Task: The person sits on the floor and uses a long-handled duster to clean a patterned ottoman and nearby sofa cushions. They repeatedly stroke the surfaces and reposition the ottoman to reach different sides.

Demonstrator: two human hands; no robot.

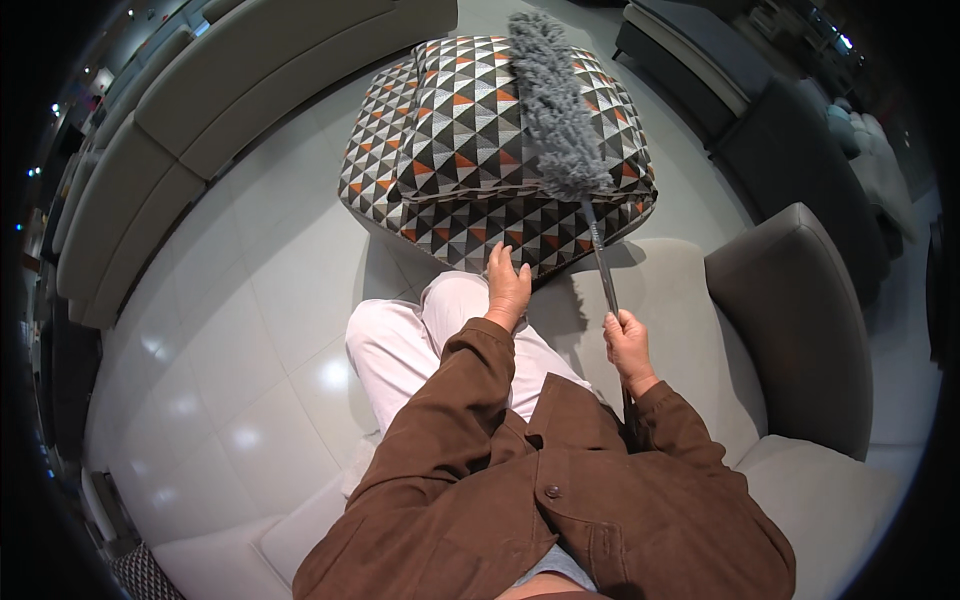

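My right hand [628, 346] is closed around the dark handle of a long grey fluffy duster [559, 112]. The duster's head lies across the top of a cushion [465, 120] with a pattern of white, grey, black and orange triangles. That cushion rests on an ottoman [375, 135] covered in similar patterned fabric. My left hand [510, 283] holds nothing, its fingers apart, near the ottoman's front edge and above my knee. The handle's lower end passes beside my right sleeve, where it is partly hidden.
I am seated on a light grey sofa [660, 300] with a darker armrest [795, 330] on the right. Another sofa [247, 82] stands at the upper left beyond the tiled floor [240, 330]. Dark upholstered furniture [802, 165] stands at the upper right.
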